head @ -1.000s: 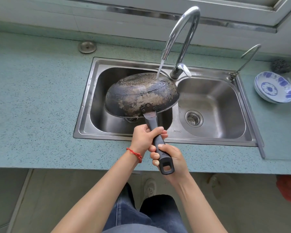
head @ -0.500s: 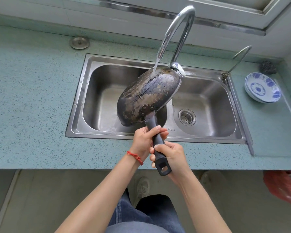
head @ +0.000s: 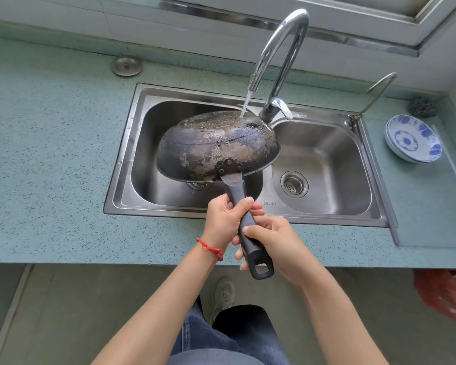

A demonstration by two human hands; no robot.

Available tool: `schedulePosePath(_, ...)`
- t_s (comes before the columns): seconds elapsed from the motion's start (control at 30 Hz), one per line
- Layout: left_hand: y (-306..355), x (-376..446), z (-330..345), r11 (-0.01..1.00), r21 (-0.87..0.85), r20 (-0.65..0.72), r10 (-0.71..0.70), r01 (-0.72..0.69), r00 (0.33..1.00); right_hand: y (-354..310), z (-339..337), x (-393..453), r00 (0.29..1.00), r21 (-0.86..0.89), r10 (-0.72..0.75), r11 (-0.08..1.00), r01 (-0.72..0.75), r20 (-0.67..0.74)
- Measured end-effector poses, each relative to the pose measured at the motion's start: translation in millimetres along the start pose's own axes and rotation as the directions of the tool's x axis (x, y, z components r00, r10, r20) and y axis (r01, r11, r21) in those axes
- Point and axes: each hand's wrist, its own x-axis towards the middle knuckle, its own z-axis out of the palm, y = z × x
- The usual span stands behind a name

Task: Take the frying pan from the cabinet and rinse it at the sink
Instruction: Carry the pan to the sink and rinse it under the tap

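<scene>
While held bottom-up over the left basin of the sink (head: 248,209), frying pan (head: 216,146) gripped by its handle (head: 245,227): left hand (head: 223,219) wrapped nearer the bowl, right hand (head: 274,241) behind. Probably heavy beyond the grip, rigid, slippery wet; best kept two-handed.
</scene>
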Motion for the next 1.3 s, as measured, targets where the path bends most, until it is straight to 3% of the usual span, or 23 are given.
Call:
schedulePosePath(0.13, -2, 0, 4, 0.999, 0.029, -0.005, 0.030, -0.030, 1.000, 1, 8, -2, 0.981, -0.146, -0.024, 0.989, -0.005, -0.192)
schedulePosePath(0.27, -6, 1, -1, 0.999, 0.025, -0.007, 0.020, -0.019, 1.000, 12, 15, 0, 0.967, -0.085, -0.091, 0.994, 0.072, -0.239)
schedulePosePath(0.47, -16, 1, -5, 0.998, -0.058, -0.018, -0.017, 0.016, 1.000, 25, 10, 3, 0.975, -0.024, -0.092, 0.996, 0.089, -0.204)
schedulePosePath(0.67, -23, -1, -1, 0.956, -0.275, 0.039, -0.099, 0.106, 0.994, 28, 3, 0, 0.984, 0.065, -0.098, 0.992, 0.109, -0.149)
schedulePosePath(0.87, -27, 1, -4, 0.971, -0.226, 0.046, -0.068, 0.077, 0.997, 35, 2, 3, 0.987, 0.163, -0.082, 0.981, 0.105, -0.137)
schedulePosePath(1.13, -21, 4, -8, 0.857, -0.401, 0.287, -0.217, 0.323, 0.933, 38, -10, 3, 0.999, 0.420, -0.035, 0.907, 0.040, -0.020)
schedulePosePath(1.3, -14, 11, -8, 0.827, -0.423, 0.314, -0.249, 0.370, 0.916, 35, -10, 5, 1.000, 0.467, 0.008, 0.884, -0.006, -0.001)
